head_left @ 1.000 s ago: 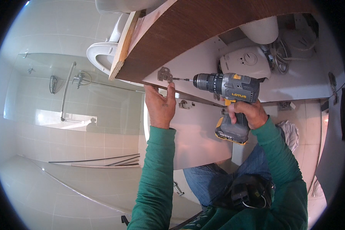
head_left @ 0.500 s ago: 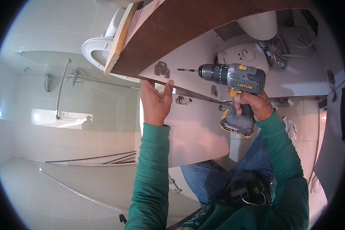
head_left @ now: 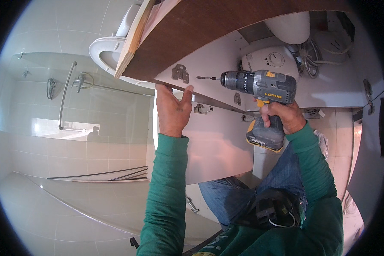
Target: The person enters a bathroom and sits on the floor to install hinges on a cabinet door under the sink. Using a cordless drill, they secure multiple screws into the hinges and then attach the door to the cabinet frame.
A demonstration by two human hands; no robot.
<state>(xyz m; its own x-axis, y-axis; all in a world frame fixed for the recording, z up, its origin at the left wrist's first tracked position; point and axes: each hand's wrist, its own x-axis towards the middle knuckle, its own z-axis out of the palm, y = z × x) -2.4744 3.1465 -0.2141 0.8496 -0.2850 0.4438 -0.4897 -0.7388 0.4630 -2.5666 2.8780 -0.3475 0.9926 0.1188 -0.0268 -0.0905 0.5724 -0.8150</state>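
A grey and black cordless drill [head_left: 260, 87] with yellow accents is held by its handle in my right hand [head_left: 286, 117], closed around the grip. Its thin driver bit [head_left: 207, 78] points left, in front of the cabinet's white inner side panel, touching nothing. My left hand [head_left: 174, 111] grips the front edge of that side panel [head_left: 211, 79], thumb raised and the other fingertips partly hidden. Just above the thumb a metal hinge plate [head_left: 180, 74] sits on the panel, and another hinge plate [head_left: 237, 99] is farther along. Below hangs the opened cabinet door [head_left: 217, 147], with a hinge [head_left: 201, 109] on it.
A brown cabinet top [head_left: 192, 38] with a raw wooden edge [head_left: 134, 40] spans above. Inside the cabinet are a white appliance with a dial [head_left: 271, 59] and coiled hoses [head_left: 313, 55]. A toilet [head_left: 106, 53], a glass panel [head_left: 38, 102] and several thin strips [head_left: 111, 176] stand left.
The view has shifted very slightly. Both hands keep their places, with the drill held still beside the panel.
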